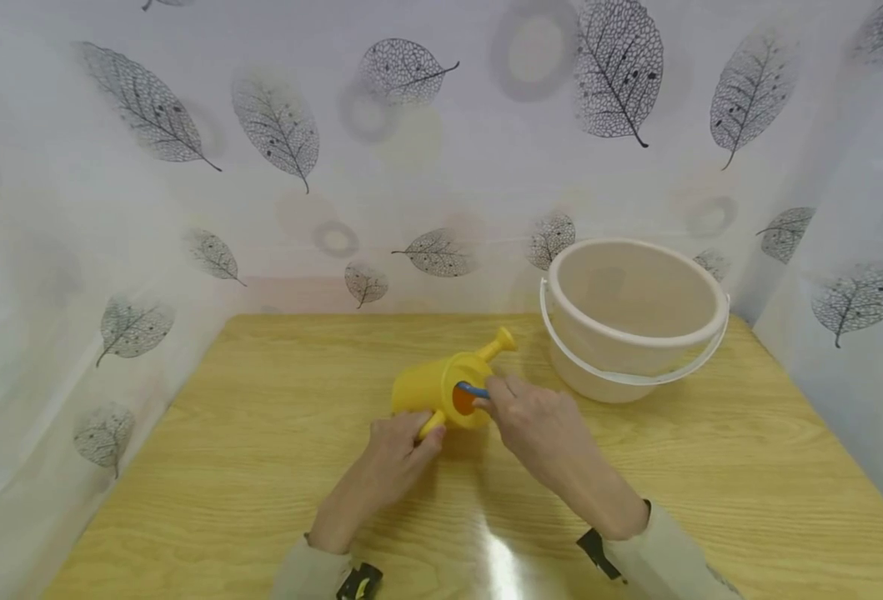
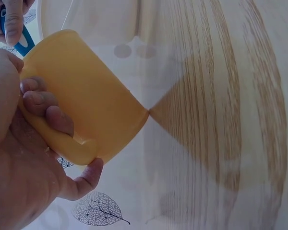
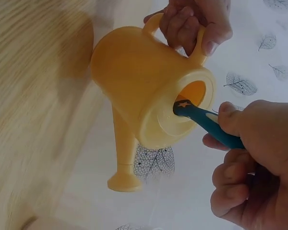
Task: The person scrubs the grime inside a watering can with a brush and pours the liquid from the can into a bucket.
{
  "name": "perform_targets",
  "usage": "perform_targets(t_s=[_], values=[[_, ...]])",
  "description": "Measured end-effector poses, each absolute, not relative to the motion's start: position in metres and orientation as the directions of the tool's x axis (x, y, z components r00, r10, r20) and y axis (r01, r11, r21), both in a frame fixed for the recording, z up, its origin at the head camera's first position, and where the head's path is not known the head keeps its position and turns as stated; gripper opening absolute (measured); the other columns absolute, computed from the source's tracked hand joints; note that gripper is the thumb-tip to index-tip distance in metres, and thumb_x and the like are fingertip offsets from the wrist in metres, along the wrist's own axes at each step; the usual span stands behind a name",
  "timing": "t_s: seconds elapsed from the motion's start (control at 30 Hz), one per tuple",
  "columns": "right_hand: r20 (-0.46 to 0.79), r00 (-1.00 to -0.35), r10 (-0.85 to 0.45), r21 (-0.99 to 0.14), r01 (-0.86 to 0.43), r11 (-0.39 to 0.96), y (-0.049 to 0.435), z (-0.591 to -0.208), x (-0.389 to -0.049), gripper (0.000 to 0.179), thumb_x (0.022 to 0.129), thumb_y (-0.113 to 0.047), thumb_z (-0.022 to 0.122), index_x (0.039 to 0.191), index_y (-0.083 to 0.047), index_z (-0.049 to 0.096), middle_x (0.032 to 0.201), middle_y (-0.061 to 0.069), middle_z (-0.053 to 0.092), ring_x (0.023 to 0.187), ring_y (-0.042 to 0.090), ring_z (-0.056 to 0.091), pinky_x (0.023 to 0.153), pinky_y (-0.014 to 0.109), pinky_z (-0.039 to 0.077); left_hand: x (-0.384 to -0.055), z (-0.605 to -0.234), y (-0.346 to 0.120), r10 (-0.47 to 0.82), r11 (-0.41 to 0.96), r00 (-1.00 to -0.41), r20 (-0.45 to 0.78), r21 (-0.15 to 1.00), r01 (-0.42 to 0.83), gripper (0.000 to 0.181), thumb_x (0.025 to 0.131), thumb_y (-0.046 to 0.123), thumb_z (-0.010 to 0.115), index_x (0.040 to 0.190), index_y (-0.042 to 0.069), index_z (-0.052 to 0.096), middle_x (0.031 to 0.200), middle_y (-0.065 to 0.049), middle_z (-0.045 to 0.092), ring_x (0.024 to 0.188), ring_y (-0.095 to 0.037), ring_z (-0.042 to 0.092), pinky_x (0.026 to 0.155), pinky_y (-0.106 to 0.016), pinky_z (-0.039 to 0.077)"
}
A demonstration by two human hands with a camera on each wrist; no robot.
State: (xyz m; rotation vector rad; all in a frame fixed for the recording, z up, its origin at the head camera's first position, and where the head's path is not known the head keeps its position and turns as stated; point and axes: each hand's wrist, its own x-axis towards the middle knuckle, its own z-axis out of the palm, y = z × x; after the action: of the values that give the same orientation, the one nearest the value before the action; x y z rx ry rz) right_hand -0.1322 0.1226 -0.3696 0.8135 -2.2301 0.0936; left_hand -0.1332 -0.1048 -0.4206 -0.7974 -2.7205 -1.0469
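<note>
A yellow toy watering can (image 1: 428, 386) is tilted over, its opening turned toward the right hand and its spout (image 3: 124, 165) pointing away from the person. The left hand (image 1: 396, 454) grips the can's handle (image 2: 62, 141), fingers curled through the loop. In the left wrist view the can's bottom edge comes right down to the tabletop. Between thumb and fingers, the right hand (image 1: 542, 425) pinches a slim blue-handled tool (image 3: 209, 122) marked with a small star. The tool's far end goes through the opening and is hidden inside the can.
A white bucket (image 1: 599, 362) with its bail handle lowered stands at the table's back right, beyond the right hand. The wooden table (image 1: 276, 400) ends at a pale curtain (image 1: 471, 167) with a leaf print, which also hangs along both sides.
</note>
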Motion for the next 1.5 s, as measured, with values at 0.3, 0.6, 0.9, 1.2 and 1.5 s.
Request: perform_targets(t_s=[0.3,0.6,0.9,1.2,1.5], values=[[0.647,-0.556,-0.522,0.178,-0.556,0.812,0.122,-0.373,-0.134,0.035,0.101,-0.034,0.060,0.079,-0.008,0.049,0.060,-0.004,0.034,0.047,0.005,0.020,0.040,0.018,0.019,-0.133,-0.418,-0.104,0.423,0.654,-0.880,0.215,0.601,0.460,0.031,0.106,0.027,0.051,0.076,0.023,0.046,0.068,0.013,0.039,0.063,-0.004,0.038,0.077,-0.034,0.032],[0.632,-0.609,-0.479,0.155,-0.506,0.848,0.114,-0.379,-0.142,0.039,0.093,-0.034,0.072,0.075,-0.010,0.048,0.059,-0.005,0.026,0.047,0.006,0.017,0.038,0.022,0.022,-0.131,-0.416,-0.102,0.399,0.677,-0.903,0.163,0.611,0.409,0.030,0.105,0.029,0.051,0.076,0.024,0.047,0.069,0.012,0.042,0.066,-0.006,0.041,0.081,-0.039,0.030],[0.702,-0.535,-0.471,0.140,-0.545,0.827,0.114,-0.373,-0.129,0.042,0.109,-0.036,0.044,0.077,-0.009,0.049,0.057,-0.004,0.032,0.044,0.006,0.019,0.039,0.020,0.018,-0.135,-0.418,-0.103,0.422,0.648,-0.883,0.207,0.612,0.454,0.033,0.105,0.026,0.050,0.074,0.022,0.045,0.066,0.013,0.040,0.061,-0.004,0.038,0.075,-0.033,0.032],[0.708,-0.541,-0.455,0.134,-0.529,0.838,0.112,-0.374,-0.126,0.034,0.089,-0.026,0.079,0.077,-0.009,0.051,0.056,-0.006,0.031,0.045,0.003,0.016,0.040,0.018,0.016,-0.137,-0.419,-0.105,0.414,0.655,-0.887,0.206,0.609,0.448,0.033,0.106,0.028,0.048,0.074,0.020,0.045,0.066,0.011,0.040,0.063,-0.004,0.039,0.077,-0.035,0.030],[0.696,-0.563,-0.446,0.121,-0.520,0.846,0.111,-0.380,-0.134,0.035,0.090,-0.027,0.077,0.076,-0.009,0.050,0.055,-0.006,0.028,0.047,0.003,0.013,0.040,0.018,0.015,-0.136,-0.420,-0.106,0.424,0.646,-0.887,0.182,0.626,0.437,0.033,0.107,0.029,0.047,0.076,0.021,0.047,0.067,0.011,0.042,0.062,-0.006,0.039,0.077,-0.035,0.031]])
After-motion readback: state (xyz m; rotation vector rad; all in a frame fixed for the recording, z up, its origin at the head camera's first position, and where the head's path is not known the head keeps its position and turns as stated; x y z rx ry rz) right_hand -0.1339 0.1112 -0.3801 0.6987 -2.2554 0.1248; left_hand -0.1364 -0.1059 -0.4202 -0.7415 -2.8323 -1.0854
